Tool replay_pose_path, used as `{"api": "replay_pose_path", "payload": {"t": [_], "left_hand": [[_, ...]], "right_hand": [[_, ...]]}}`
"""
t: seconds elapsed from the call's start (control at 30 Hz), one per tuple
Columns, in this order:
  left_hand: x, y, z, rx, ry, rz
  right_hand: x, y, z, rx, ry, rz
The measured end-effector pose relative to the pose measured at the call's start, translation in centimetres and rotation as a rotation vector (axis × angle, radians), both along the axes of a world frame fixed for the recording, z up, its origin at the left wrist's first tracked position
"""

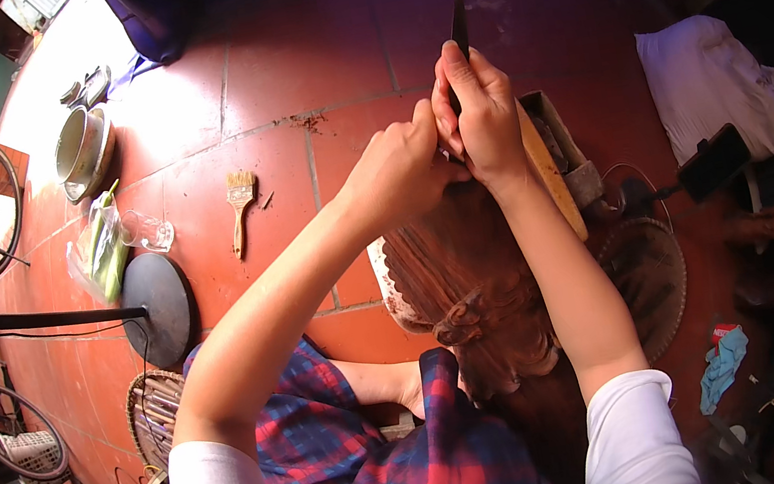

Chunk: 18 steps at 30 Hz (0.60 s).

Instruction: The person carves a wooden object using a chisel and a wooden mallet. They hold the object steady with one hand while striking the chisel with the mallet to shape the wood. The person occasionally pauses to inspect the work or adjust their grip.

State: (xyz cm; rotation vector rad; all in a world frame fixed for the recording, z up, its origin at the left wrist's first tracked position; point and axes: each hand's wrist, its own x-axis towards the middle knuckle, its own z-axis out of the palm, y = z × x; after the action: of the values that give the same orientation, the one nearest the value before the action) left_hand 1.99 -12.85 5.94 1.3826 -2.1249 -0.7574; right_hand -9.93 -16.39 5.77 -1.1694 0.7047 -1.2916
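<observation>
My right hand (484, 115) is wrapped round a thin dark tool with a pointed, blade-like end (459, 26) that sticks up past the thumb and away from me. Whether it is a knife or a chisel I cannot tell. Close against it, my left hand (403, 166) is closed, its fingertips meeting the right hand's fingers; what they pinch is hidden. Below both hands lies a brown wooden carving (458, 276) with long grooves and curled relief, in front of my bent legs in plaid cloth (444, 476).
A flat brush (240, 204) lies left on the red tiles. Farther left are a round black stand base (158, 311), a metal basin (75, 150) and a basket of tools (158, 408). To the right are a long box (560, 149), a phone (714, 163) and a white bundle (711, 84).
</observation>
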Motion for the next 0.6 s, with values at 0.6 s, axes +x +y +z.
{"api": "replay_pose_path", "payload": {"t": [0.6], "left_hand": [[-1.9, 0.1, -1.3, -0.051, 0.045, 0.070]], "right_hand": [[-0.9, -0.5, -0.7, -0.050, 0.046, -0.130]]}}
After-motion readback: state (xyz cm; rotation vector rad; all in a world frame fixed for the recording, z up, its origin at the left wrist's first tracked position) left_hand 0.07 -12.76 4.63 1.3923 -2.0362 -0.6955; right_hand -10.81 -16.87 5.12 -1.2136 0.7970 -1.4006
